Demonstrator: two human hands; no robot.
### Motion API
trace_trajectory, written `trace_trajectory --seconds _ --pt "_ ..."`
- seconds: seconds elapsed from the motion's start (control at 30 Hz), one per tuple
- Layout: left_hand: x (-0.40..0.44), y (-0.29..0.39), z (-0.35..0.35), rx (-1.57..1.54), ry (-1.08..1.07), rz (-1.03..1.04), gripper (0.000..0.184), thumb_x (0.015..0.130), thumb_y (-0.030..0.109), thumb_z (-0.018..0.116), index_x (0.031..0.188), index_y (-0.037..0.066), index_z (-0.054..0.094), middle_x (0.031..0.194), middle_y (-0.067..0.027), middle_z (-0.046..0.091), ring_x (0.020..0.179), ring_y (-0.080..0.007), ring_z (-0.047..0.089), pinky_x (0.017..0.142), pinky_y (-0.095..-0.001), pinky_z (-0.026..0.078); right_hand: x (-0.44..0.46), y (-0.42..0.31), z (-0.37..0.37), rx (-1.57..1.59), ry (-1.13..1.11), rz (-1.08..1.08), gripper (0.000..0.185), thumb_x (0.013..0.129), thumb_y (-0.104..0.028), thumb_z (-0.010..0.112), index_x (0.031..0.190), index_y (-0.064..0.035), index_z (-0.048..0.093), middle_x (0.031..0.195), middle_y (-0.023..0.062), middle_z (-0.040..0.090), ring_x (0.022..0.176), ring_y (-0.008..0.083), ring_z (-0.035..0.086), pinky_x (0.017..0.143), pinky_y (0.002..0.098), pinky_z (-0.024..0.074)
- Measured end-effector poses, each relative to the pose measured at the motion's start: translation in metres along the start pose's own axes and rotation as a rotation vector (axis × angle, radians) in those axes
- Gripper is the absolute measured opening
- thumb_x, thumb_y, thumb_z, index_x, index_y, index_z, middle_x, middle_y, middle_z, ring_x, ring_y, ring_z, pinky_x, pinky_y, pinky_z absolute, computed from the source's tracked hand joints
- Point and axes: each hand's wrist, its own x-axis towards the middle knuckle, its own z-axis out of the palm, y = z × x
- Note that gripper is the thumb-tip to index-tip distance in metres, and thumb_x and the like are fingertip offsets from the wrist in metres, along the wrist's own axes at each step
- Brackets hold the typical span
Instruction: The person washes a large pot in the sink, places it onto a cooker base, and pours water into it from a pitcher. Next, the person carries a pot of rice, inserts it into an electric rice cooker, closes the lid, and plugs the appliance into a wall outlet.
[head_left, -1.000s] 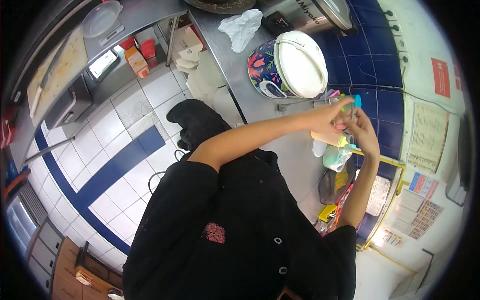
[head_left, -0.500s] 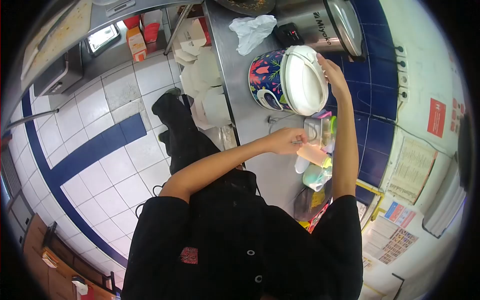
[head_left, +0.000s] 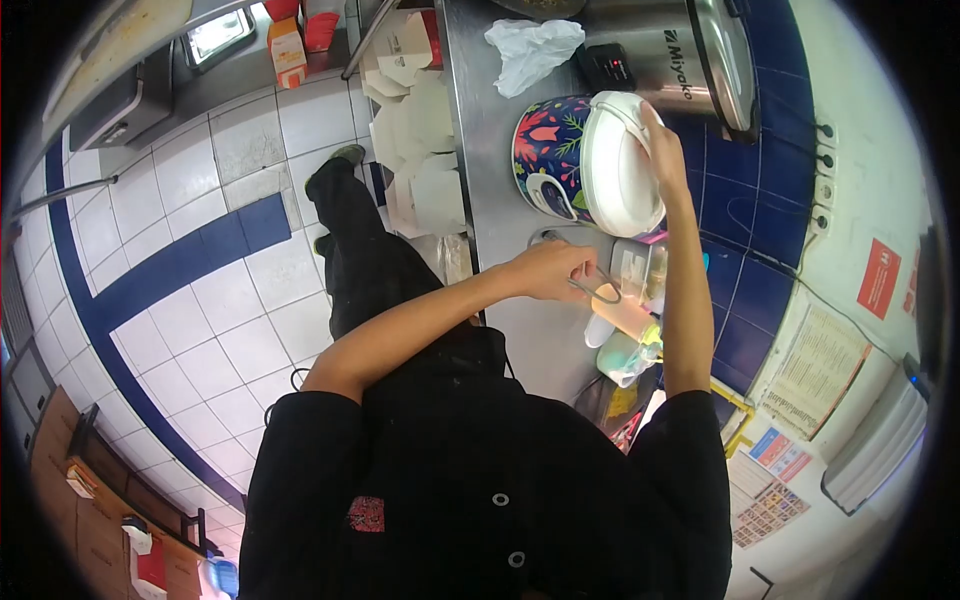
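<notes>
My left hand [head_left: 550,270] is closed around a thin grey looped object [head_left: 606,290], over the steel counter. My right hand [head_left: 664,150] is at the far edge of the white lid [head_left: 622,170] of a floral rice cooker [head_left: 548,150], its fingers curled over the white handle; the fingertips are partly hidden. Below the cooker stand a clear container [head_left: 636,262], a bottle of orange liquid [head_left: 622,314] with a yellow cap, and a pale green container [head_left: 620,356]. The bottle is close to my left hand.
A crumpled white plastic bag [head_left: 534,52] lies on the counter [head_left: 490,200] near a steel Miyako appliance [head_left: 655,60]. Open white cartons [head_left: 415,130] are beside the counter's edge. Power sockets [head_left: 824,190] line the wall. A tiled floor [head_left: 190,330] is at the left.
My hands were together above the containers; they have since parted. The right one moved up to the cooker's lid, the left one back over the counter. The grey loop now shows more clearly.
</notes>
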Motion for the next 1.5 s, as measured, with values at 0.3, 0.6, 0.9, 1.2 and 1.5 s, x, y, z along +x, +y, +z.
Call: trace_trajectory --seconds 0.3,0.6,0.9,1.2,1.5 --pt "0.015 0.027 0.005 0.066 -0.126 0.068 0.030 0.080 0.026 0.075 0.099 0.006 0.064 0.080 -0.0110 0.066 0.074 -0.0275 0.066 0.068 -0.0421 0.050 -0.071 0.043 -0.067 -0.001 0.300 -0.041 0.042 0.093 -0.041 0.068 0.080 -0.0014 0.067 0.068 0.0049 0.061 0.066 0.0123 0.053 0.061 0.0331 0.0450" --pt "0.023 0.072 0.040 0.383 -0.834 0.234 0.014 0.088 0.021 0.066 0.095 0.008 0.066 0.092 -0.0099 0.067 0.086 -0.0301 0.066 0.073 -0.0440 0.051 -0.263 0.300 0.160 0.082 -0.282 0.419 0.062 0.075 -0.036 0.078 0.120 0.0022 0.057 0.098 0.0239 0.071 0.097 0.0347 0.069 0.085 0.0404 0.0540" --pt "0.020 0.027 0.036 0.538 -1.439 0.093 0.021 0.088 0.015 0.064 0.107 0.008 0.070 0.102 -0.0133 0.068 0.097 -0.0340 0.065 0.083 -0.0465 0.051 -0.259 0.187 0.185 0.256 0.381 0.568 0.071 0.077 -0.017 0.077 0.138 -0.0018 0.044 0.115 0.0290 0.062 0.111 0.0457 0.059 0.090 0.0499 0.0515" --pt "0.062 0.033 -0.010 0.511 -1.439 0.307 0.051 0.079 0.022 0.075 0.126 0.008 0.058 0.124 -0.0119 0.055 0.123 -0.0337 0.048 0.104 -0.0464 0.040 -0.228 0.236 0.221 0.702 0.333 0.739 0.026 0.079 -0.025 0.075 0.081 -0.0004 0.069 0.068 0.0140 0.065 0.070 0.0248 0.068 0.061 0.0401 0.0501" --pt "0.208 0.167 -0.207 0.292 -1.166 -0.068 0.062 0.091 0.028 0.073 0.143 0.007 0.048 0.136 -0.0158 0.058 0.127 -0.0296 0.054 0.107 -0.0389 0.042 -0.163 0.254 -0.123 0.790 1.152 0.455 0.021 0.096 -0.022 0.067 0.090 -0.0024 0.062 0.078 0.0042 0.067 0.066 0.0095 0.060 0.060 0.0252 0.0468"
